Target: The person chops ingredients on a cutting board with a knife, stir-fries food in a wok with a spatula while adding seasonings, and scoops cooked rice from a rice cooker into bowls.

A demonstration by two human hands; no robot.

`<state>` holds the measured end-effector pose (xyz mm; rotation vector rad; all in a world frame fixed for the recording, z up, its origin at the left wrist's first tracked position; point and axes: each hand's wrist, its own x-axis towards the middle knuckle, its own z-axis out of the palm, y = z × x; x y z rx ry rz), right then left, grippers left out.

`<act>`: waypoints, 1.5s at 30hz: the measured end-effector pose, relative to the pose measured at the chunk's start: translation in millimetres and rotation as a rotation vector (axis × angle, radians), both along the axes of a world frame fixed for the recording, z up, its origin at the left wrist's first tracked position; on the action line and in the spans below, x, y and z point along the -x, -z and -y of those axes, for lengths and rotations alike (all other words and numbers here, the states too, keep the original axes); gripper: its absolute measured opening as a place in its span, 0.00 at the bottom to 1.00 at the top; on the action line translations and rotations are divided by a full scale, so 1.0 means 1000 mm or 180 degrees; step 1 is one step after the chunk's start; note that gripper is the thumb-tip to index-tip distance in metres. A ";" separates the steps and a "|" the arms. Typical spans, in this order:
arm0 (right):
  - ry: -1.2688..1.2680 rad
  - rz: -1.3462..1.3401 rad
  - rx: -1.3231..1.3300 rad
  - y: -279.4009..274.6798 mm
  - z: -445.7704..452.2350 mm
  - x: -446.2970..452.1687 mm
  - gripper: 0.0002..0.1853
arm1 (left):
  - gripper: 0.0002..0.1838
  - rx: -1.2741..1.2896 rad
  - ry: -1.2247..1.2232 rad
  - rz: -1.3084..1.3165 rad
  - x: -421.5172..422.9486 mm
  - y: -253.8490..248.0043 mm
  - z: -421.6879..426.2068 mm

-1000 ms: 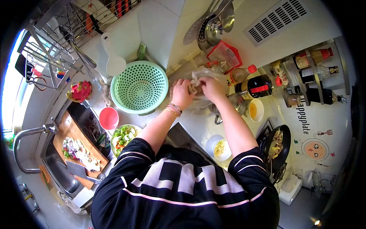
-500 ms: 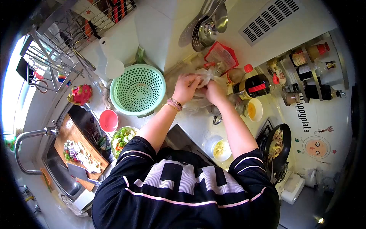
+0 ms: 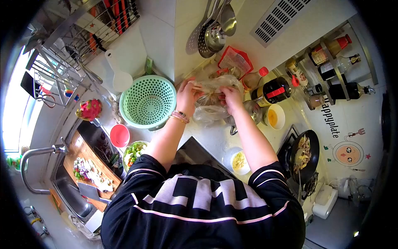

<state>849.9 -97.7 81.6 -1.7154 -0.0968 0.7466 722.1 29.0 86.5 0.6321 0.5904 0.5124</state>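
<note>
A clear plastic bag (image 3: pixel 211 113) with something brownish inside is on the counter between my hands, its mouth spread apart. My left hand (image 3: pixel 186 97) is closed on the bag's left edge, beside a light green colander (image 3: pixel 148 101). On the other edge, my right hand (image 3: pixel 231 99) pinches the plastic, near a dark sauce bottle (image 3: pixel 275 90) with a red label. What exactly lies in the bag is hard to make out.
At the left, a cutting board (image 3: pixel 85 149) with chopped vegetables and a cleaver (image 3: pixel 89 191) lies over the sink. A pink bowl (image 3: pixel 120 135) stands below the colander. At right are a yellow-filled bowl (image 3: pixel 275 116) and a wok (image 3: pixel 306 157) with food.
My hands have moved apart, and the bag's gathered, twisted top is now spread open between them. The whole view has shifted slightly.
</note>
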 end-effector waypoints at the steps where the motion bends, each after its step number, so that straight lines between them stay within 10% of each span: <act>1: 0.0225 -0.0455 -0.0145 -0.011 -0.001 0.004 0.06 | 0.16 0.0104 0.0038 0.0120 0.003 0.004 0.003; 4: 0.0093 -0.0342 -0.0176 -0.003 0.001 -0.002 0.07 | 0.21 0.0131 0.0054 -0.0123 0.007 0.016 0.015; 11: -0.1037 0.0582 0.0500 0.013 0.001 -0.019 0.08 | 0.42 -0.3828 0.0352 -0.2106 -0.004 0.024 0.026; 21: -0.2344 0.3900 0.2020 -0.021 -0.009 0.003 0.11 | 0.36 -0.3837 0.0042 -0.1706 0.005 0.021 0.027; 27: -0.1403 0.2772 0.2449 -0.010 -0.002 -0.019 0.12 | 0.30 -0.3672 -0.0257 -0.2158 0.020 0.040 0.040; 32: -0.2010 0.4193 0.1143 -0.026 0.004 0.007 0.10 | 0.26 -0.4819 -0.0151 -0.2164 0.013 0.029 0.035; 35: -0.2416 0.4250 0.1849 -0.023 0.000 0.008 0.09 | 0.21 -0.5067 -0.0204 -0.2574 0.008 0.015 0.031; 45: -0.0676 0.3889 0.1206 -0.025 0.016 0.031 0.07 | 0.06 -0.5263 -0.0661 -0.2144 0.009 0.013 0.042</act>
